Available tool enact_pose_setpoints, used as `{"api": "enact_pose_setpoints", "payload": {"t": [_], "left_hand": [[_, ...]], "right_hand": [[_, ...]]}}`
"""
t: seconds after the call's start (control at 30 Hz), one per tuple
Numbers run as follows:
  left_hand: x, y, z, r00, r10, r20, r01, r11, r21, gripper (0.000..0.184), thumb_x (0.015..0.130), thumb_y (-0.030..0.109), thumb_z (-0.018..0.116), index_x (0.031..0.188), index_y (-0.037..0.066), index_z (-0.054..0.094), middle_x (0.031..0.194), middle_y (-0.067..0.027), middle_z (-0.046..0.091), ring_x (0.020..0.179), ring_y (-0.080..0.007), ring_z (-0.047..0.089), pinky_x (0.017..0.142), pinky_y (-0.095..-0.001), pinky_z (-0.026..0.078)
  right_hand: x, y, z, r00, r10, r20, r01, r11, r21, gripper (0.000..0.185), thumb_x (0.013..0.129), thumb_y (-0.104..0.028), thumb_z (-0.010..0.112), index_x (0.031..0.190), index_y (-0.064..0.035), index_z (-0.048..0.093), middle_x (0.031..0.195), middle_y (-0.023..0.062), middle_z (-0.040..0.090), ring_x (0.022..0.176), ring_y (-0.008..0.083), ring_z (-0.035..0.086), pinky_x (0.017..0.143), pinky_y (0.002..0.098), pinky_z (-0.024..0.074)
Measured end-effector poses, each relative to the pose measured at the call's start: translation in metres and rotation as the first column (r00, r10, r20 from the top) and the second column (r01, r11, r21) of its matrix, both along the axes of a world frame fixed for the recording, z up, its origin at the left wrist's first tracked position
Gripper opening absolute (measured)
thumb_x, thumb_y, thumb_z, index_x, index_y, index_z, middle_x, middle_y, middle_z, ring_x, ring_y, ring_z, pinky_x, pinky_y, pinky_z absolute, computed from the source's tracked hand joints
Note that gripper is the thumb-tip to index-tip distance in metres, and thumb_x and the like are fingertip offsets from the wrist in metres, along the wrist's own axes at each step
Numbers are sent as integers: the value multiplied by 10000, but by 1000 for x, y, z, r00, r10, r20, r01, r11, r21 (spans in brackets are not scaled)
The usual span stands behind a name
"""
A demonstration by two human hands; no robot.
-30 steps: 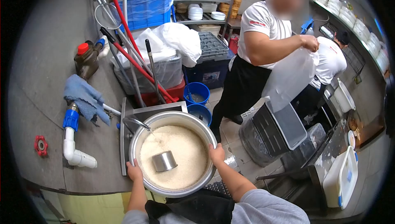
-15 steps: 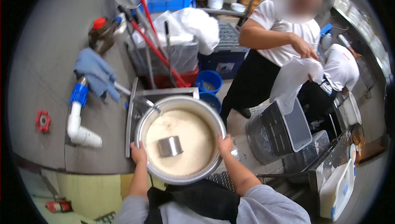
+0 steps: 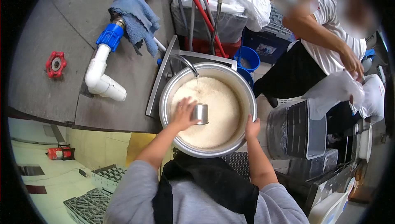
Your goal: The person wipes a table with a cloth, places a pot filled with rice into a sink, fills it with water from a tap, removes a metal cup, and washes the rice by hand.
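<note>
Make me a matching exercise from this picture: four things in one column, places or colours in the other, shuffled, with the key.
1. Left hand
2. Right hand
3. Cloth
4. Handwheel on the wall panel

A. Red
B. Against the edge of the pot
C. Blue
D. Beside the metal cup

Pairs: 1-D, 2-B, 3-C, 4-A

A seamed grey wall stands at left, with pale floor tiles towards the right.

Single head-worn view, wide with dark rounded edges, facing forward and down; pot close below, near centre.
</note>
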State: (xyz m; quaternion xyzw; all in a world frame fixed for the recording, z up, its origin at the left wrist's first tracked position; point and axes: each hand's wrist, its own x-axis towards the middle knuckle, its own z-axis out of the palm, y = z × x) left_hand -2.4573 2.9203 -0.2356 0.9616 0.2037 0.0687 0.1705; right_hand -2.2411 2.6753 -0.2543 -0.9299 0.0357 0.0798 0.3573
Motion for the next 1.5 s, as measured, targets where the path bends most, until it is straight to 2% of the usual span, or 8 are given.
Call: {"api": "enact_pose_setpoints", "payload": {"t": [0.33, 0.43, 0.47, 0.57, 0.67, 1.03, 1.1, 1.5], "left_hand": [[45, 9, 29, 887, -371, -273, 331, 926, -183, 1035, 533, 341, 822, 1390, 140, 278, 1311, -203, 371, 1209, -433, 358, 959, -484, 407], [62, 22, 24, 990, 69, -119, -111, 912, -396, 1014, 528, 311, 824, 1379, 130, 302, 1244, -208, 437, 1147, -399, 439, 951, -458, 417], [69, 32, 16, 964, 264, -44, -244, 800, -548, 973, 556, 351, 812, 1360, 107, 322, 1232, -213, 454, 1133, -361, 472, 946, -447, 420], [84, 58, 39, 802, 494, -334, -257, -220, -941, 875, 649, 445, 735, 1335, 88, 326, 1289, -185, 426, 1163, -348, 457, 903, -546, 439], [102, 96, -26, 634, 599, -489, -232, -457, -859, 843, 709, 412, 680, 1377, 116, 261, 1380, -167, 323, 1193, -373, 423, 913, -600, 405], [91, 75, -15, 824, 470, -316, -223, -243, -944, 774, 739, 450, 657, 1350, 211, 246, 1373, -123, 342, 1206, -359, 407, 927, -588, 385], [93, 92, -54, 904, 309, -297, -74, -570, -818, 694, 745, 474, 651, 1318, 210, 362, 1310, -116, 440, 1186, -306, 447, 947, -535, 391], [112, 66, -15, 732, 503, -459, -239, -442, -865, 747, 780, 667, 517, 1326, 170, 405, 1360, -122, 396, 1215, -318, 409, 958, -557, 340]], "right_hand": [[2, -2, -1, 1000, 11, -14, -12, 998, -54, 488, 819, -441, 568, 990, 16, 543, 967, 280, 617, 937, 441, 582, 838, 461, 439], [1, 0, 5, 1000, -3, -29, 2, 999, -49, 444, 830, -376, 583, 995, 35, 554, 969, 274, 610, 943, 419, 579, 834, 418, 433], [0, 2, 9, 999, -9, -39, 7, 999, -51, 446, 831, -378, 583, 996, 35, 554, 971, 273, 611, 942, 419, 580, 834, 418, 433], [-3, 3, 15, 999, -21, -49, 18, 999, -46, 449, 831, -383, 585, 997, 33, 553, 968, 268, 614, 936, 419, 583, 832, 418, 434], [-2, 3, 11, 999, -20, -29, 19, 1000, -22, 445, 831, -382, 589, 993, 31, 555, 951, 263, 620, 920, 415, 592, 825, 418, 438], [-1, 0, 4, 1000, -24, -15, 24, 999, 39, 436, 818, -391, 607, 935, 27, 565, 889, 248, 629, 876, 393, 612, 775, 419, 461], [-3, 0, 2, 999, -48, 21, 48, 999, -4, 444, 809, -401, 613, 934, 21, 563, 876, 244, 630, 857, 394, 613, 768, 435, 465], [-7, -1, 25, 996, -54, -75, 55, 998, 11, 457, 821, -425, 567, 987, -2, 528, 929, 271, 620, 918, 431, 587, 816, 464, 450]]}}
